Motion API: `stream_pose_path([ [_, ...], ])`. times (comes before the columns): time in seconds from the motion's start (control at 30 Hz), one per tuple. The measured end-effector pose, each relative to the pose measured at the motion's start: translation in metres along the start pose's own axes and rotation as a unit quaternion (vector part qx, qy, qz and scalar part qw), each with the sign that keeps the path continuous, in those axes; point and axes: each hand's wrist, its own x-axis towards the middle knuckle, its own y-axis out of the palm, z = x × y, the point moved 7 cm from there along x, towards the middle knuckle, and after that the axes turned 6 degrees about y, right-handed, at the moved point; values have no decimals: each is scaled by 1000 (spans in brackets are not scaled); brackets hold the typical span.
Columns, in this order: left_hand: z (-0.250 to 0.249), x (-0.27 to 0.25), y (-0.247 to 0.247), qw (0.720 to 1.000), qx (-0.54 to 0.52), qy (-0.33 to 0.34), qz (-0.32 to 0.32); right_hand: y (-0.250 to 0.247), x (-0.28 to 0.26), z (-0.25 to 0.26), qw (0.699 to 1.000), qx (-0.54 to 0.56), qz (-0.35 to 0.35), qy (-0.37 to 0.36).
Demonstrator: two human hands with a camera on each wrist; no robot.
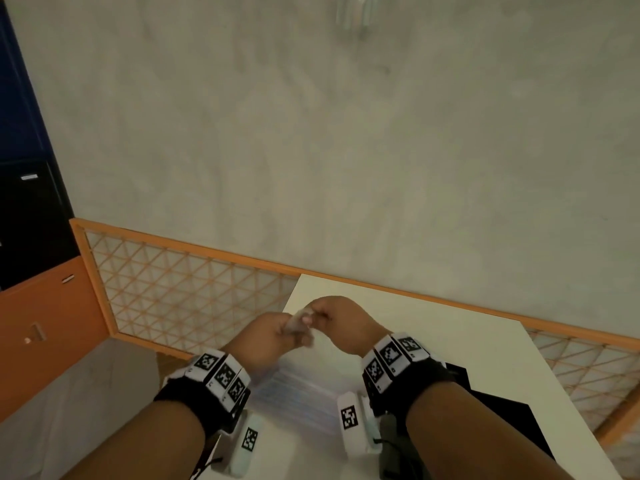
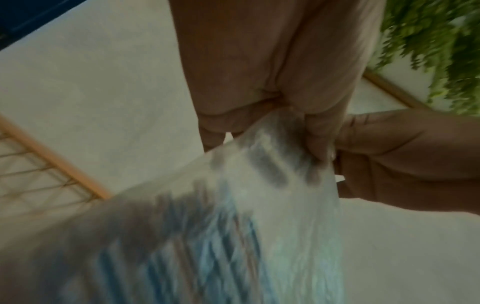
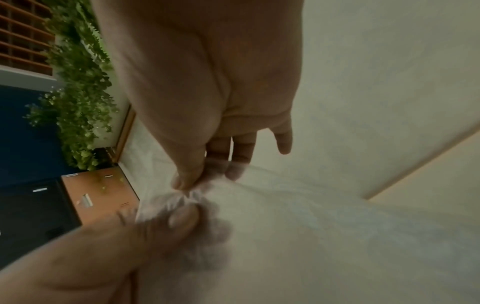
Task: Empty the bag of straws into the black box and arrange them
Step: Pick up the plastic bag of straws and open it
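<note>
Two hands: left hand (image 1: pixel 268 336) and right hand (image 1: pixel 341 322) both pinch bag (image 1: pixel 301 386) top
bag: held above table (image 1: pixel 450 341)
black box (image 1: pixel 485 393): right of bag
risk: sudden tear, straws (image 2: pixel 194 257) scatter outside the box

white table (image 1: pixel 433 341) | orange lattice screen (image 1: pixel 180 292) just behind table, runs along its far edge | grey wall (image 1: pixel 311 133) above screen | orange cabinet (image 1: pixel 38 327) left of table, black cabinet (image 1: pixel 31 220) above it | green foliage (image 3: pixel 80 98) near screen, blurred
</note>
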Motion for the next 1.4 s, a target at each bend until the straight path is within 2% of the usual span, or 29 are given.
stream_pose_path([
  [0.1,-26,1,-17,988,144,54,-28,-12,-4,3,999,-5,-38,0],
  [0.2,-58,0,-25,972,197,106,-68,-18,-3,7,998,-47,-46,15],
  [0.33,-87,-6,-16,920,346,173,-60,-23,-3,21,991,-121,-55,-6],
  [0.47,-94,-6,-21,898,396,183,-57,-33,-8,25,994,-91,-62,-27],
  [0.57,-100,-8,-17,884,421,200,-28,-33,-9,28,982,-169,-85,-30],
  [0.67,-106,-10,-25,897,399,188,-28,-31,-12,24,975,-198,-102,-23],
  [0.8,-114,-16,-37,918,355,168,-43,-25,-20,7,979,-167,-116,13],
  [0.97,-116,-22,-56,934,313,147,-94,-16,-33,-10,982,-139,-121,33],
  [1.13,-115,-31,-69,938,301,140,-97,-9,-48,-38,979,-169,-82,73],
  [1.4,-109,-39,-90,938,300,132,-116,-16,-85,-87,965,-207,-98,130],
])
